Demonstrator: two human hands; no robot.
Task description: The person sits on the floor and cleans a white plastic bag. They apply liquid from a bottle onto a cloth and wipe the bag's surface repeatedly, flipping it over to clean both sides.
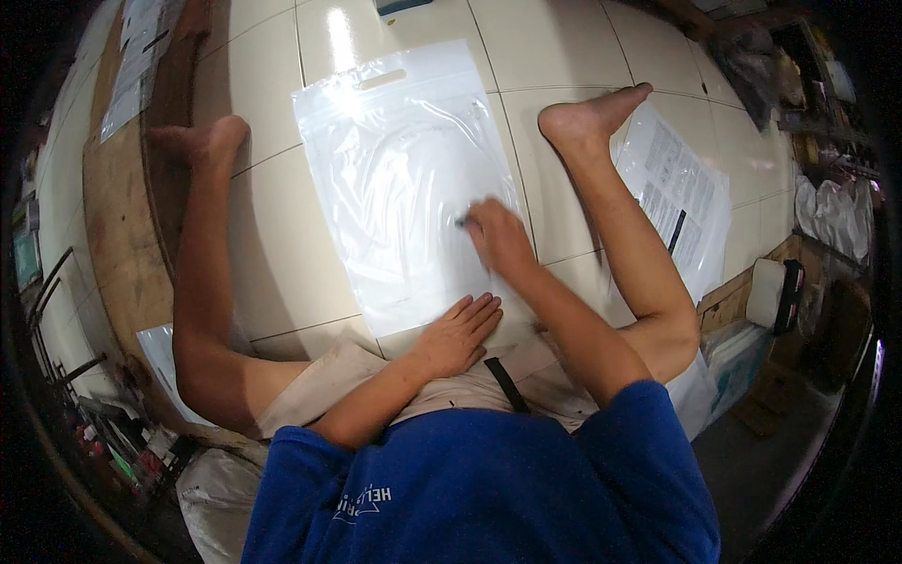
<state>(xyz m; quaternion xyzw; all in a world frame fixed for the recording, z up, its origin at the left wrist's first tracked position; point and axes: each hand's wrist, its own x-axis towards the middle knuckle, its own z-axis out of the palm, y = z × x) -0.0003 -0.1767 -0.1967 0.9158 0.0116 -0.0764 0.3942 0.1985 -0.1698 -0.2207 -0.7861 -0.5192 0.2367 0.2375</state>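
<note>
A large white plastic bag [385, 197] with a cut-out handle lies flat on the floor between my legs. Its glossy surface is wrinkled, and the handle end points away from me. My left hand [456, 336] rests with its fingers stretched out at the bag's near right corner. Over the right part of the bag, my right hand [505, 237] is closed in a pinch. A small dark tip [460, 222] shows at its fingers, low over the plastic; the rest of that thing is hidden by the hand.
Pale tiles [413, 28] cover the floor. Printed plastic sheets [691, 211] lie beyond my right leg. A wooden board [122, 226] runs along the left, with another printed sheet [136, 70] on it. Cluttered shelves [827, 113] stand at the right.
</note>
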